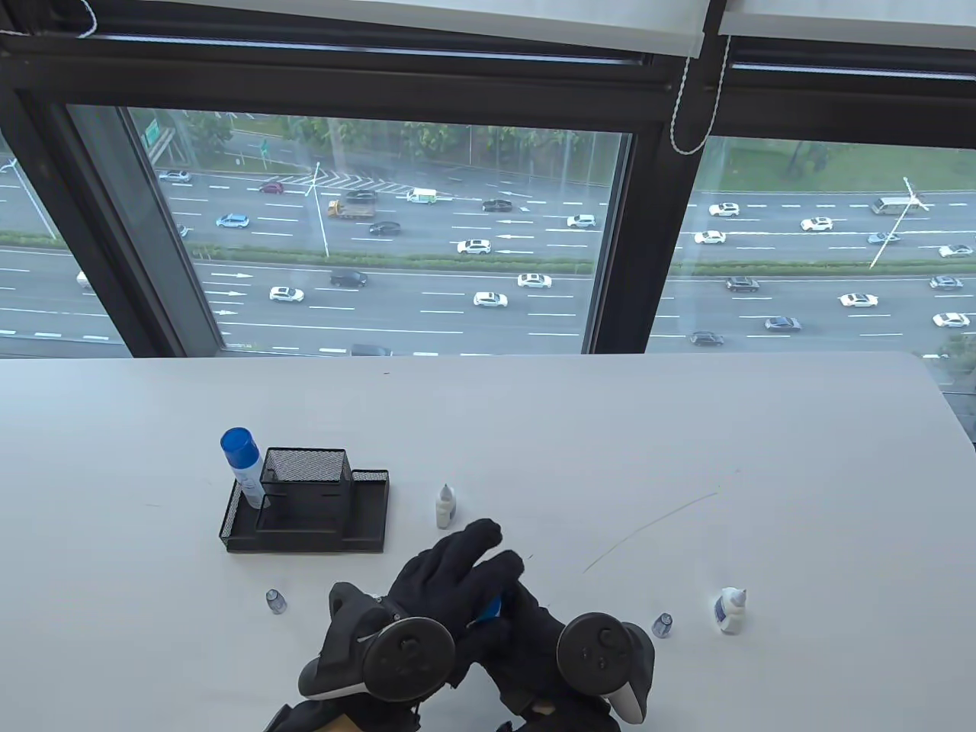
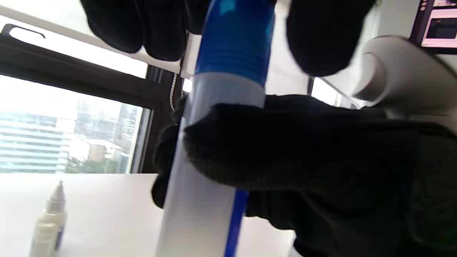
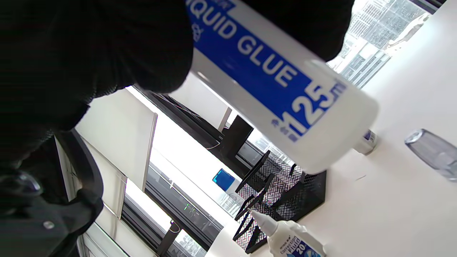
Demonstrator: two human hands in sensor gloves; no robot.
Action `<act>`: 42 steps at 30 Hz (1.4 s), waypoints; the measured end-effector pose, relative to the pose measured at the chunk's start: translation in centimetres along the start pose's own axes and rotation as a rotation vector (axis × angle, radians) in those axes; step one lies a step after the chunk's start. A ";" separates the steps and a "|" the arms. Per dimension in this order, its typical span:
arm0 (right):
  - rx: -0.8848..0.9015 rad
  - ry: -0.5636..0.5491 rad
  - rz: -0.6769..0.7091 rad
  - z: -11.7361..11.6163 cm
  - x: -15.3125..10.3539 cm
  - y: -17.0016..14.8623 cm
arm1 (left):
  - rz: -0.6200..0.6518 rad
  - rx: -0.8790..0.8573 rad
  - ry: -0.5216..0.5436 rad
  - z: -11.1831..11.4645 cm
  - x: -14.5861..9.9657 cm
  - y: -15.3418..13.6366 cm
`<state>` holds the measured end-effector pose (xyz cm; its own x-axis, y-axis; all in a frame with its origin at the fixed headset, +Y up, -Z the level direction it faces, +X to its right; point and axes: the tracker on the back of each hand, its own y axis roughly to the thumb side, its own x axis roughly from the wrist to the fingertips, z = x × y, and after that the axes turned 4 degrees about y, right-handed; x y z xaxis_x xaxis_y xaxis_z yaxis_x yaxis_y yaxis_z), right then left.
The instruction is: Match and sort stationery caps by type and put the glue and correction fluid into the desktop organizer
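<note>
Right hand [image 1: 534,633] grips the glue bottle [image 3: 282,89] body steady; left hand [image 1: 450,579] fingers [image 2: 321,35] pinch its blue cap [image 2: 235,39], evidently for seating it.

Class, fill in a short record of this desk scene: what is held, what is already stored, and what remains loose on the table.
Held: liquid glue bottle, gripped by left hand and right hand
Held bottle's cap: blue cap, on
Stored: second glue bottle, upright in mesh organizer
Loose bottles: two uncapped correction fluid bottles
Loose caps: two clear caps
</note>
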<state>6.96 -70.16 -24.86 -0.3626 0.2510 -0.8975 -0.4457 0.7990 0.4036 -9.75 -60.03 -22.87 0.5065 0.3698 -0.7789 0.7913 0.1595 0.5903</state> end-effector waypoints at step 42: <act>-0.026 -0.059 0.011 0.8 -0.1 0.2 | 0.001 -0.091 0.114 0.0 -0.3 -0.4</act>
<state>7.57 -69.56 -24.81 -0.3188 0.2918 -0.9018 -0.4633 0.7821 0.4168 -10.23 -60.24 -22.90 0.4608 0.4710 -0.7522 0.7538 0.2397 0.6118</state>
